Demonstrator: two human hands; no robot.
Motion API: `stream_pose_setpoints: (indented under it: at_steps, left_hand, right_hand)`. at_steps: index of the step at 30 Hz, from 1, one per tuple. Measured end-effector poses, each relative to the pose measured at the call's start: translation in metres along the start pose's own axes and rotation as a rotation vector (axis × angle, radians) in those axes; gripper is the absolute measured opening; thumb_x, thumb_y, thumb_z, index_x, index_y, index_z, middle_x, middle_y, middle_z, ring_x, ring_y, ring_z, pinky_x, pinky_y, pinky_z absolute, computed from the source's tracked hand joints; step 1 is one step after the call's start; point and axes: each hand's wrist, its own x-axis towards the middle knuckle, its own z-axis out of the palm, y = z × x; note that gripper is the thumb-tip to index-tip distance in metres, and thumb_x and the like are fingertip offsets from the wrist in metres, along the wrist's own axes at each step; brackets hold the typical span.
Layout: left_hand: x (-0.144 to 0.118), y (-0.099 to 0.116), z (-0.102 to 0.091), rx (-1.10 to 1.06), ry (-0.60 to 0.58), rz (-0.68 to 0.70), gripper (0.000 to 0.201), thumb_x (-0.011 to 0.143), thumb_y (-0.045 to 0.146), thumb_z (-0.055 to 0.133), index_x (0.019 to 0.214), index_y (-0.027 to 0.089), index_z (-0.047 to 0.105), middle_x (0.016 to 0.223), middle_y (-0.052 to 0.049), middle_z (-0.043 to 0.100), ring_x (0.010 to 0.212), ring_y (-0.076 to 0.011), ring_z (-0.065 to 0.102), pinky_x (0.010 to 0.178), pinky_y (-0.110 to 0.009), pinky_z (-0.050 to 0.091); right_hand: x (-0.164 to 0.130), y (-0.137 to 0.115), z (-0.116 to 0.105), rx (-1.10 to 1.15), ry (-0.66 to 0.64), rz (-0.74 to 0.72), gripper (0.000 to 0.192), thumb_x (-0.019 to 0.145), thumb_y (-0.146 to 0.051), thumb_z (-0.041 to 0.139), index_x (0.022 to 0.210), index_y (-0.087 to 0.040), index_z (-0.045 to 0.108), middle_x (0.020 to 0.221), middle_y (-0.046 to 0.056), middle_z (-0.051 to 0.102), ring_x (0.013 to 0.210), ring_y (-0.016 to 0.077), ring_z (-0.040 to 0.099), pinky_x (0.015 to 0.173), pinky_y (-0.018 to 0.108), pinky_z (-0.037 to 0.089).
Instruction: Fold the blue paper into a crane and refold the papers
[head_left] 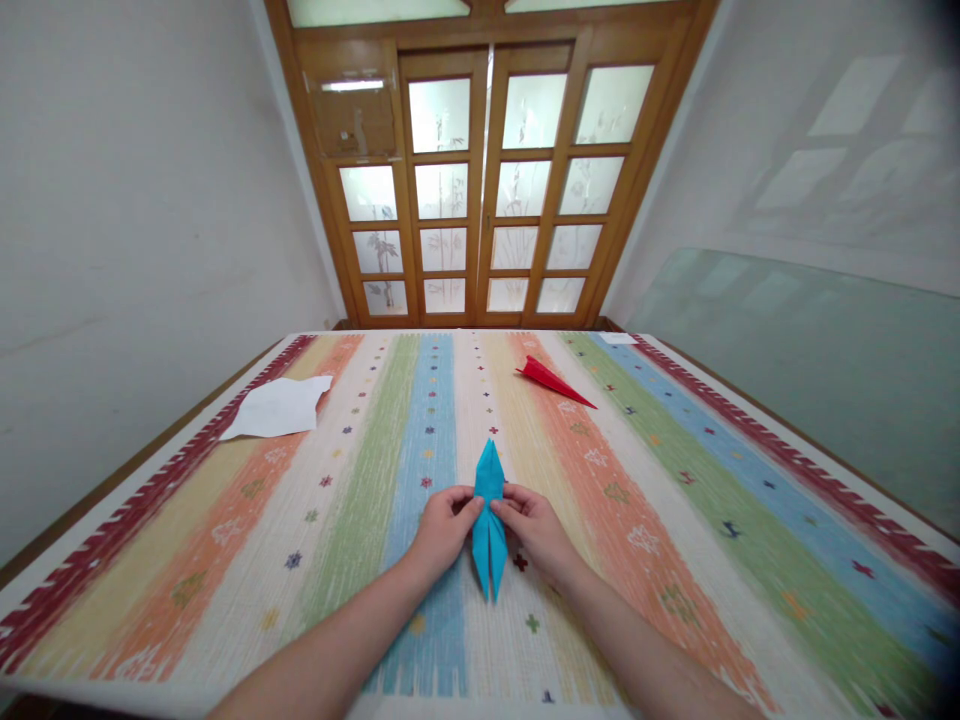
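A folded piece of blue paper (490, 548), long and narrow like a diamond, is held upright in front of me near the middle of the table. Its upper end is a single point, while the lower part splits into two pointed flaps. My left hand (448, 528) pinches its left side at mid-height between thumb and fingers. On the right side, my right hand (535, 525) pinches it the same way, thumb on the near face. The fingertips behind the paper are partly hidden.
A red folded paper cone (553, 380) lies farther back to the right. At the left rests a creased white sheet (281, 407). The striped tablecloth (360, 520) covers the table, with walls on both sides and a wooden glazed door (484, 190) beyond its far edge.
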Motion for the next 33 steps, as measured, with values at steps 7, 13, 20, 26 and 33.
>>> stream_pose_setpoints:
  at_steps: [7, 13, 20, 26, 33]
  left_hand:
    - [0.003, -0.006, -0.002, -0.101, 0.042, -0.048, 0.033, 0.078, 0.034, 0.071, 0.102, 0.012, 0.067, 0.086, -0.008, 0.071, 0.075, -0.0193, 0.067, 0.069, -0.03, 0.052]
    - [0.002, -0.003, -0.003, -0.05, 0.119, 0.005, 0.034, 0.076, 0.03, 0.072, 0.103, 0.016, 0.057, 0.075, 0.001, 0.062, 0.063, -0.013, 0.059, 0.058, -0.024, 0.046]
    - [0.001, 0.003, -0.004, 0.187, 0.153, 0.138, 0.014, 0.077, 0.024, 0.069, 0.083, 0.016, 0.059, 0.077, -0.001, 0.063, 0.069, -0.0134, 0.057, 0.067, -0.025, 0.045]
    - [-0.001, 0.007, -0.006, 0.196, 0.097, 0.142, 0.011, 0.077, 0.023, 0.068, 0.083, 0.016, 0.062, 0.08, -0.002, 0.064, 0.075, -0.0152, 0.059, 0.067, -0.024, 0.045]
    - [-0.005, 0.012, -0.007, 0.149, 0.033, 0.128, 0.015, 0.079, 0.027, 0.068, 0.09, 0.016, 0.068, 0.09, -0.007, 0.066, 0.082, -0.0177, 0.061, 0.064, -0.023, 0.046]
  right_hand:
    - [-0.001, -0.002, -0.001, -0.001, -0.041, 0.012, 0.039, 0.074, -0.037, 0.079, 0.107, -0.019, 0.067, 0.086, 0.007, 0.074, 0.07, 0.0173, 0.068, 0.068, 0.03, 0.051]
    - [-0.003, -0.005, 0.001, -0.013, -0.061, 0.043, 0.044, 0.072, -0.038, 0.08, 0.107, -0.018, 0.064, 0.084, 0.006, 0.073, 0.066, 0.0165, 0.067, 0.062, 0.028, 0.048]
    - [-0.005, -0.003, 0.001, -0.036, -0.075, 0.058, 0.04, 0.072, -0.039, 0.08, 0.101, -0.019, 0.06, 0.073, 0.001, 0.068, 0.061, 0.0144, 0.063, 0.059, 0.026, 0.047]
    - [-0.006, -0.005, 0.002, -0.043, -0.043, 0.017, 0.036, 0.073, -0.037, 0.079, 0.098, -0.018, 0.062, 0.065, -0.003, 0.062, 0.052, 0.0099, 0.055, 0.053, 0.023, 0.041]
    - [-0.006, -0.009, 0.004, -0.026, 0.01, -0.014, 0.038, 0.071, -0.036, 0.08, 0.101, -0.02, 0.063, 0.069, 0.0, 0.066, 0.053, 0.0117, 0.057, 0.051, 0.023, 0.041]
